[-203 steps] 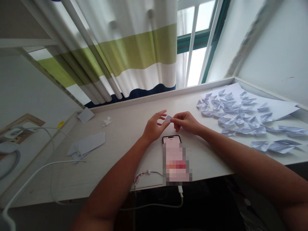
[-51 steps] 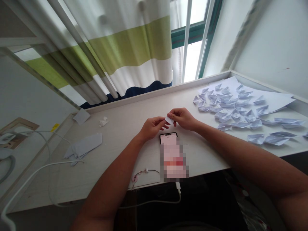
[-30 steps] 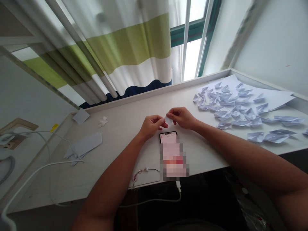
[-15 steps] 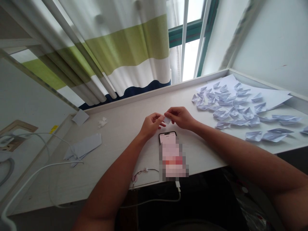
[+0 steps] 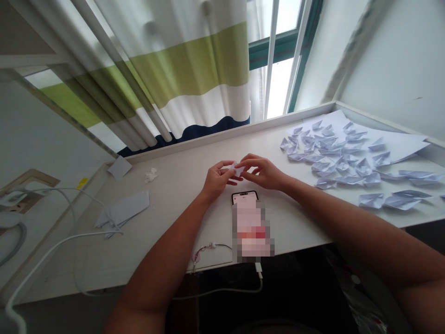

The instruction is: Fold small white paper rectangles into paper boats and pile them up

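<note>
Over the middle of the desk, my left hand (image 5: 216, 180) pinches a small piece of folded white paper (image 5: 238, 171) between thumb and fingers. My right hand (image 5: 261, 172) is at the paper's right side, its fingers apart and the index fingertip at the paper's upper edge. How firmly that fingertip touches cannot be made out. Just below both hands lies a phone (image 5: 244, 198), its screen mostly blurred out. To the right, several small folded paper boats (image 5: 342, 164) are spread over the desk, some on large white sheets (image 5: 399, 137).
A stack of white paper slips (image 5: 127, 208) lies at left, with a single square slip (image 5: 120, 167) and a crumpled tissue (image 5: 150, 175) behind. White cables (image 5: 62, 237) cross the desk's left side. A beaded phone strap (image 5: 203, 249) lies near the front edge. Curtains (image 5: 194, 60) hang behind.
My right hand's fingers have spread from their pinch on the paper, while my left hand keeps hold of it. The whole view has shifted slightly.
</note>
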`<move>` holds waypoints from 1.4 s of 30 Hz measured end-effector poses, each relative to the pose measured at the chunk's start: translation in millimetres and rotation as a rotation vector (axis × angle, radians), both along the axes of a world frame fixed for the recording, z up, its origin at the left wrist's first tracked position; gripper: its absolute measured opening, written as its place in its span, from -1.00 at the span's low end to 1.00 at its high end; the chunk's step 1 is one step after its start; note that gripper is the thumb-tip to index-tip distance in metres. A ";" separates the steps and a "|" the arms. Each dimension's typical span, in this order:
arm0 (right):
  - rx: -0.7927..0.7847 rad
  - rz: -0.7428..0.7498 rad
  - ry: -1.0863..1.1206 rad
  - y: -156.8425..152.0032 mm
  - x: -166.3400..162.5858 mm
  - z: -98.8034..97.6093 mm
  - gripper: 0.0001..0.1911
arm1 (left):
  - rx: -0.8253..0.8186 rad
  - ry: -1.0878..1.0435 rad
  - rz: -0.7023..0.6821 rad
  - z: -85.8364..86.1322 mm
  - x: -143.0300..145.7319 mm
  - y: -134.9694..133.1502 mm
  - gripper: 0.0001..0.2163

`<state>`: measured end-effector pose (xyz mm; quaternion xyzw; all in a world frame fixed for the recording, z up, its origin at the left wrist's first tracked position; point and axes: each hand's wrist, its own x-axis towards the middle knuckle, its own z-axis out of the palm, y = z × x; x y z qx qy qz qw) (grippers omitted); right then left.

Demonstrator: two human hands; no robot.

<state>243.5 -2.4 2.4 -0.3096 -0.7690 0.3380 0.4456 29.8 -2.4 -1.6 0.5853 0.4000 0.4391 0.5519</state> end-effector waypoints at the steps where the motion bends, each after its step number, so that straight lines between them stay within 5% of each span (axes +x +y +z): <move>1: 0.001 0.008 -0.007 0.5 -0.1 -0.7 -0.77 | 0.001 -0.017 0.010 -0.8 0.5 0.6 -0.53; 13: -0.093 -0.054 0.155 5.3 -3.8 -5.7 -0.67 | 0.132 -0.086 -0.022 3.5 2.9 -6.3 -0.59; 24: -0.088 -0.121 0.168 7.8 -6.0 -8.5 -0.50 | 0.312 0.036 0.143 0.0 7.7 -6.9 -0.66; 42: -0.185 -0.099 0.301 8.6 -5.8 -7.1 -0.52 | 0.296 0.018 0.141 2.8 4.7 -5.8 -0.57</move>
